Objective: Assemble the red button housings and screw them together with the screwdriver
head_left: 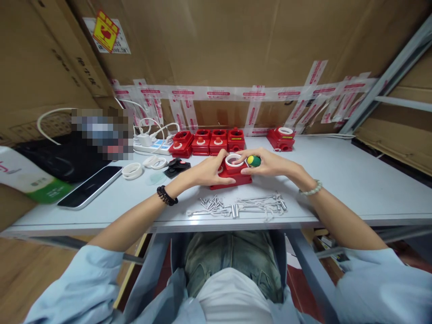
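A red housing [232, 181] rests on the table in front of me, with a white ring [234, 165] on its round opening. My left hand [209, 172] is closed around the housing's left side, thumb near the ring. My right hand [270, 163] grips a screwdriver with a green and yellow handle [254, 161], and its fingers reach the ring and the right side of the housing. The screwdriver's shaft cannot be made out. Nearer me lie small screws [213, 204] and thin metal rods [258, 204] with whitish strings.
Several red housings [202, 145] line the back, another [281, 140] with a white ring standing to the right. At left are white rings [132, 170], a black pouch [177, 167], a phone [91, 186] and a power strip [151, 147]. Cardboard [222, 49] walls the back.
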A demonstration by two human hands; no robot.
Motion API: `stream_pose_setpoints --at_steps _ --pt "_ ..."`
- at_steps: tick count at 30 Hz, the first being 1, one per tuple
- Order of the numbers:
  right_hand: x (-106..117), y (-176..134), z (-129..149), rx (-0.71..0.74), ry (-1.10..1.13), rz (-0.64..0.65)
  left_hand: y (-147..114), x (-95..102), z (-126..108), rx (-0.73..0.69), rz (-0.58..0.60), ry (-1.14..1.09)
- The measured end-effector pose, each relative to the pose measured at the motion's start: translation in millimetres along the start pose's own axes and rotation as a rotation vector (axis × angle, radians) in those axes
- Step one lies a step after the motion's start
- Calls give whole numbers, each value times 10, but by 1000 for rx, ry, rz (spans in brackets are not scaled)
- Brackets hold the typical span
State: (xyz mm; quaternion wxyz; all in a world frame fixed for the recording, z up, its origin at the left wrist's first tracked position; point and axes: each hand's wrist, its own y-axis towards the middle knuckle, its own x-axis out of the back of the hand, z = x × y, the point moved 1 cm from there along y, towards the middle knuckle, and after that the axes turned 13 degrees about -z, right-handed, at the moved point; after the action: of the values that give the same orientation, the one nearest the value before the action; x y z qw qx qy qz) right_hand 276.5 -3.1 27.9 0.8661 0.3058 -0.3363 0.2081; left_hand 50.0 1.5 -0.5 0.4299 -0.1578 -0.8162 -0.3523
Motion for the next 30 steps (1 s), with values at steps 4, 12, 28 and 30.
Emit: stream_pose_setpoints --at_steps 4,12,28,30 --pt "-2 5 4 10 -10 -8 16 23 -17 -7 34 43" --pt "-3 5 -8 -23 -65 -29 23 71 -51 -6 131 78" --pt "-53 -44 -25 55 -48 -37 12 35 -136 36 124 174" --pt "-55 -34 -27 35 -35 -49 16 39 -137 36 126 173"
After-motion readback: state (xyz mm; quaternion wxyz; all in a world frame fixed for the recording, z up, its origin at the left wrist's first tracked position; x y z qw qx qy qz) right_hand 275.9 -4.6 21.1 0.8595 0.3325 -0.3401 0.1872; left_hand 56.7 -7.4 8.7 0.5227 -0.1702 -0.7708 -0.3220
